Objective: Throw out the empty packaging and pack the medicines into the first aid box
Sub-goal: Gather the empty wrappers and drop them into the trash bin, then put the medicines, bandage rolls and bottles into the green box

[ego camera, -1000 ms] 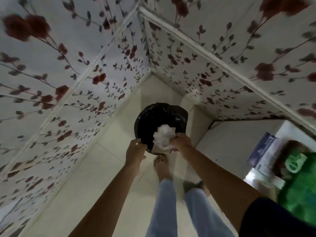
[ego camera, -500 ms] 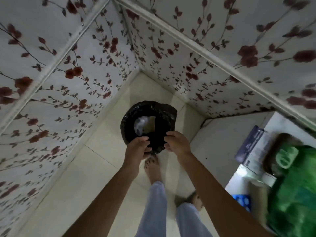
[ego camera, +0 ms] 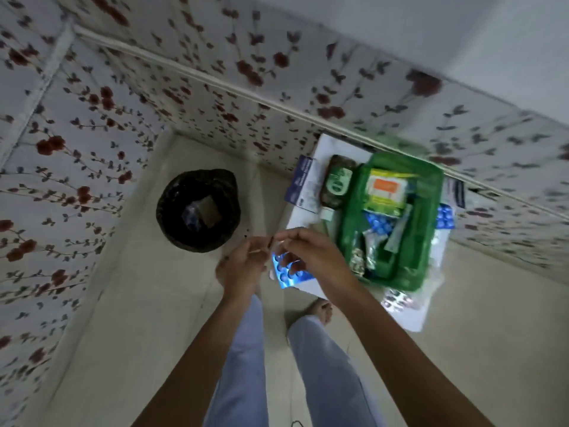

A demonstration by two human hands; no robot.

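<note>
Our right hand (ego camera: 311, 257) has its grip pinched on a blue blister pack (ego camera: 288, 274); whether our left hand (ego camera: 243, 266), just beside it, grips anything we cannot tell. Right of the grip, the open green first aid box (ego camera: 428, 241) rests on the white surface (ego camera: 406, 315). Left and beyond, the black-lined bin (ego camera: 198, 211) stands on the floor.

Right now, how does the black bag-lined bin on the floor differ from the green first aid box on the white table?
The black bag-lined bin is round and holds few scraps; the green first aid box is rectangular and crowded with packets. The bin stands on the floor, the box on the white table. Both are open-topped.
</note>
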